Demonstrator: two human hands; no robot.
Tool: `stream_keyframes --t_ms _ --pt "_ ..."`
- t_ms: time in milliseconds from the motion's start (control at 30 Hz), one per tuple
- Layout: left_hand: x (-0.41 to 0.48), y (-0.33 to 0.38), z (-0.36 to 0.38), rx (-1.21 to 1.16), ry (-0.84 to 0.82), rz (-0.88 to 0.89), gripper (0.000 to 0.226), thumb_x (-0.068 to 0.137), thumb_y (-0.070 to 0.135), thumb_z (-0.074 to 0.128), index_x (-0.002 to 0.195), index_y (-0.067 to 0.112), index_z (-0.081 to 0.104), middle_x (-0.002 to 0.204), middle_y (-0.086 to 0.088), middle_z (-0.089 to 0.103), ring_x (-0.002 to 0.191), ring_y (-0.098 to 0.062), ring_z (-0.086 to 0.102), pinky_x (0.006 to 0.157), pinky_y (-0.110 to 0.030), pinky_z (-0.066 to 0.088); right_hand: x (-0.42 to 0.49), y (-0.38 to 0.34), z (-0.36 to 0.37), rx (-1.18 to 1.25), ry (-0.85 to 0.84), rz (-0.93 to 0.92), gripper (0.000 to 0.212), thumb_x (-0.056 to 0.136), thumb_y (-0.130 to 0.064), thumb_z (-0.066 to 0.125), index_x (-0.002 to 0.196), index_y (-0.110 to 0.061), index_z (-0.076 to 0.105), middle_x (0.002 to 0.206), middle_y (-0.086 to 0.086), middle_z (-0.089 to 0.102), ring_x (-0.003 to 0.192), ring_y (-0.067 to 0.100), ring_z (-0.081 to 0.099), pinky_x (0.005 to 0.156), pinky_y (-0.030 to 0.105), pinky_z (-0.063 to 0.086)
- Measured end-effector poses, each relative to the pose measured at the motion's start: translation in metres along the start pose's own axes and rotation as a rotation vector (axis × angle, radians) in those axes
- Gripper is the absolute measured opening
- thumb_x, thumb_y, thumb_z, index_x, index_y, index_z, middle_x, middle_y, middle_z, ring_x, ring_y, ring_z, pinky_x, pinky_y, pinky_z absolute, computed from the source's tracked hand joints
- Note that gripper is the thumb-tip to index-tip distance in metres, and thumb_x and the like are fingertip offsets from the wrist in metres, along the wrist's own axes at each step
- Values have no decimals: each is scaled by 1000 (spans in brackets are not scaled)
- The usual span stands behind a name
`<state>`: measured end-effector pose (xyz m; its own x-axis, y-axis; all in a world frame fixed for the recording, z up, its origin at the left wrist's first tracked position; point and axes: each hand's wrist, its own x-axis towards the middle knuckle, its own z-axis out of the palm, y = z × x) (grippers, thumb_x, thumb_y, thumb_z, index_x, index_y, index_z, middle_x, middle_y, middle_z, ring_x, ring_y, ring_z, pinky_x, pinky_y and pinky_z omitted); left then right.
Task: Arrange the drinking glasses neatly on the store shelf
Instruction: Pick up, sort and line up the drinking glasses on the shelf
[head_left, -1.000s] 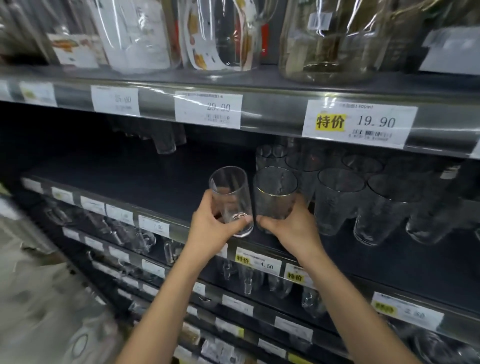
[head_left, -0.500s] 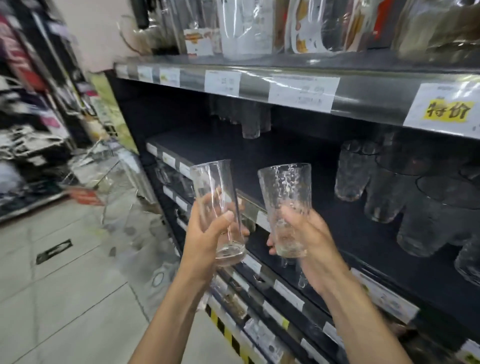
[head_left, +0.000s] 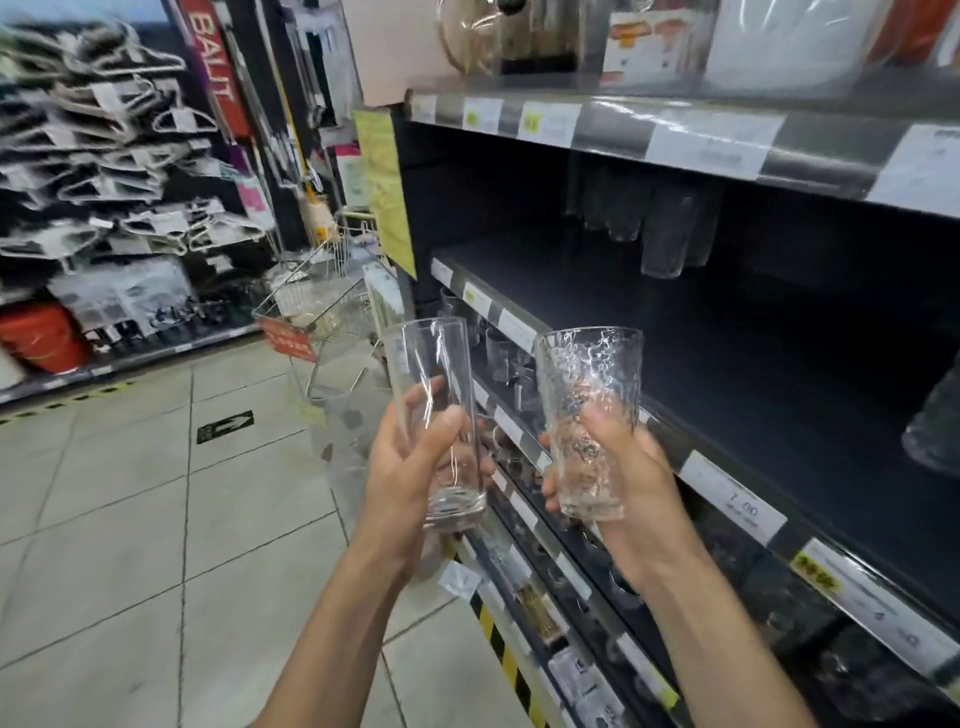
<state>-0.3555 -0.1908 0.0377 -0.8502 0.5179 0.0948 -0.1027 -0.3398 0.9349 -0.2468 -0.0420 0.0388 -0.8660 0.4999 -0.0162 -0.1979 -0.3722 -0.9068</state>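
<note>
A: What am I holding?
B: Your left hand (head_left: 410, 467) grips a smooth straight glass (head_left: 436, 395) near its base; your right hand (head_left: 623, 478) wraps a textured tumbler (head_left: 589, 395). Both are roughly upright, in the air.
A: And beyond?
B: The dark shelf (head_left: 727, 338), with more glasses (head_left: 660, 228) at its back.

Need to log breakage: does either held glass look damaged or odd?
Nothing stands out. The smooth glass in the left hand and the textured glass in the right hand both look whole.
</note>
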Motion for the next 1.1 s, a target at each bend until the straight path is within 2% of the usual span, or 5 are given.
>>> stream_keyframes --t_ms 200,367,533,833,1100 --pt "68 8 -48 -19 -38 -23 54 77 33 71 127 20 51 86 -9 72 59 -25 66 55 -35 57 61 17 42 -24 52 -42 88 59 -59 85 128 -11 57 95 12 68 62 26 61 57 36 56" --pt "137 18 -87 9 -93 -53 68 65 45 78 122 16 53 91 -10 73 59 -25 68 54 -34 57 115 30 74 -37 147 -76 64 76 -48 72 125 -9 57 88 8 70 59 22 64 54 33 53" --pt "201 18 -115 14 -160 -89 76 64 51 82 120 8 52 95 -12 71 62 -26 67 57 -36 57 156 45 90 -68 259 -100 80 62 -63 80 121 -14 61 92 11 70 60 23 64 59 38 55" --pt "298 -1 -107 22 -317 -192 80 71 56 75 130 8 51 93 -17 69 63 -29 67 57 -36 58 223 44 79 -101 449 -134 74 69 -61 74 122 -11 60 97 15 71 65 25 63 62 36 56" --pt "384 -15 -77 125 -429 -184 58 79 46 67 125 13 52 99 -12 71 66 -28 69 62 -39 59 294 26 61 -52 554 -204 73 67 -62 78 117 -12 60 103 14 72 66 25 65 63 39 58"
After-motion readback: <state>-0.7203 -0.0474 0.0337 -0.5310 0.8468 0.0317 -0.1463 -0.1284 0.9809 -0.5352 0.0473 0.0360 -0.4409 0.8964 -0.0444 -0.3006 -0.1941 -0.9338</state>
